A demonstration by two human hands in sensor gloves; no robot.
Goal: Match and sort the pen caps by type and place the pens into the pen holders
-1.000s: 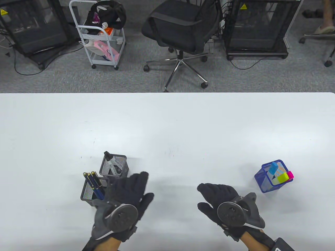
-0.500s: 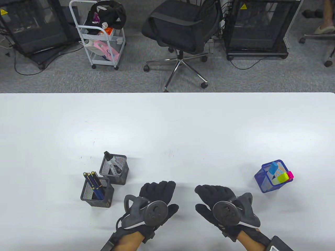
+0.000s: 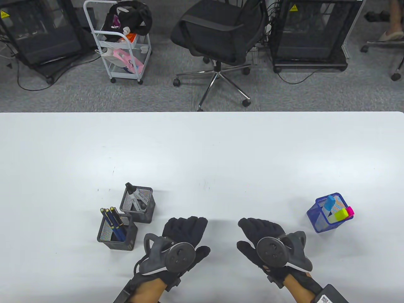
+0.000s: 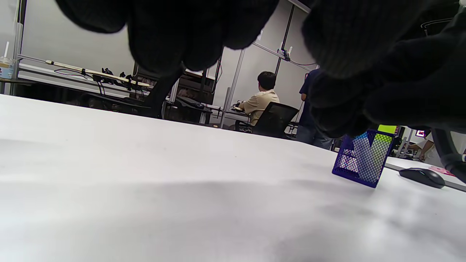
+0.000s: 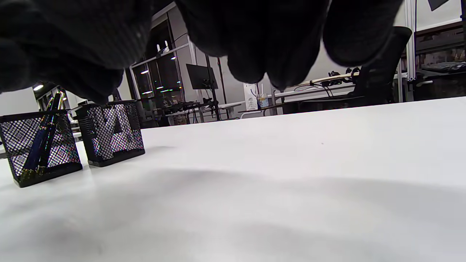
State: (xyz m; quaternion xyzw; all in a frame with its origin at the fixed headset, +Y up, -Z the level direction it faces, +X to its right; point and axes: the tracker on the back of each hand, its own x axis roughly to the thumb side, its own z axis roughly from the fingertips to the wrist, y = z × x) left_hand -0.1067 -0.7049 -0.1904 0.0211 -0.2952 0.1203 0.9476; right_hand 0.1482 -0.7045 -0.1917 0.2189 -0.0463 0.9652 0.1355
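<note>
Overhead view; low, inward-facing wrist views

On the counter (image 3: 202, 151), two mesh pen holders sit near the left: the nearer one (image 3: 115, 232) holding three pens (image 3: 114, 221), the one just behind it (image 3: 139, 202) holding a marker (image 3: 134, 195), while a third holder (image 3: 328, 213) with highlighters (image 3: 339, 211) stands well apart at right.
</note>
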